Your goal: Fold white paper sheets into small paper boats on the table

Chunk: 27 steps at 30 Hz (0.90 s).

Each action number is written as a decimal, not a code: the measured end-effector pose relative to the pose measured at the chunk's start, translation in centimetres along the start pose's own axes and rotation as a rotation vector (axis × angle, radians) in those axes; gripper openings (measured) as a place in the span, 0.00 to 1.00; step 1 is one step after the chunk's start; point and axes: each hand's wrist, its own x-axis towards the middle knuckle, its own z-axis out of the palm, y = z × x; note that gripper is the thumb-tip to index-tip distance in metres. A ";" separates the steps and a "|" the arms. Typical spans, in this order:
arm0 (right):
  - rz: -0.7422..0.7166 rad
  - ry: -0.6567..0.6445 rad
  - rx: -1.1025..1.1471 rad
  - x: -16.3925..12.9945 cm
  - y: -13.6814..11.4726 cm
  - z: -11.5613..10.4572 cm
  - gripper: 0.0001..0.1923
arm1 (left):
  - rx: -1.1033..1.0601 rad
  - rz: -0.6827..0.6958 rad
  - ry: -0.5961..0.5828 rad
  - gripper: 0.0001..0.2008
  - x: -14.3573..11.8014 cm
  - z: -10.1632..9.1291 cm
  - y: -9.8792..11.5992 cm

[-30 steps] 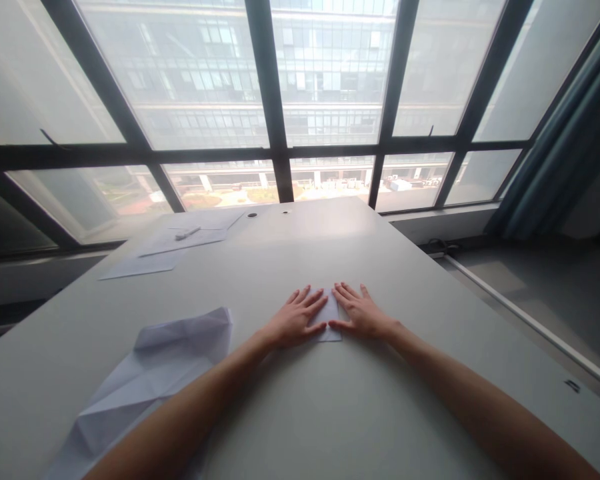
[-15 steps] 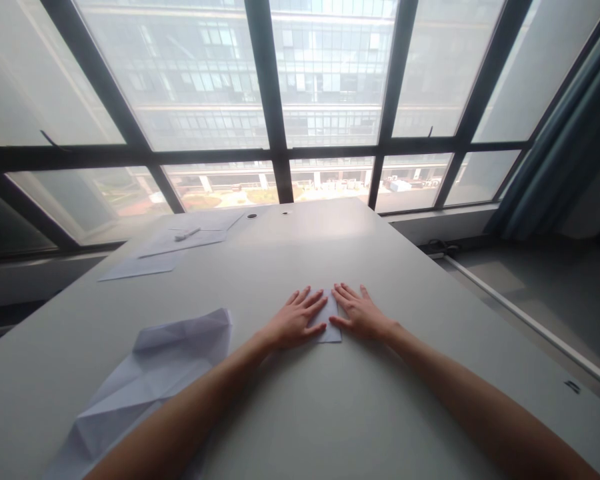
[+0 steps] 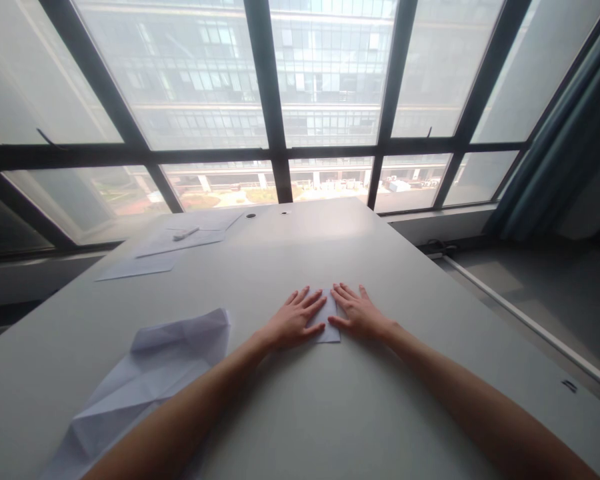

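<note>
Nothing has moved since the earlier frame: your hands lie as they did, and only the view has shifted a touch. Your grey table (image 3: 300, 413) runs out to the window wall. On its left near you lies a large creased sheet (image 3: 150, 380), partly under your left forearm; flat sheets (image 3: 145, 263) with a white marker (image 3: 186, 233) sit at the far left corner. Your left hand (image 3: 293, 321) and right hand (image 3: 359, 315) lie flat with fingers spread, gripping nothing, pressing on the small folded paper (image 3: 329, 323) between them at the table's middle.
</note>
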 end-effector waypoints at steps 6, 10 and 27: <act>-0.002 0.003 0.012 0.0 0.0 0.0 0.44 | 0.010 0.005 0.001 0.35 0.0 0.1 -0.1; 0.002 0.000 0.016 0.0 -0.1 0.0 0.44 | 0.016 -0.001 -0.008 0.35 0.0 0.0 0.0; -0.211 -0.062 0.056 -0.4 0.3 -0.7 0.48 | 0.039 -0.035 0.004 0.41 0.1 0.4 0.1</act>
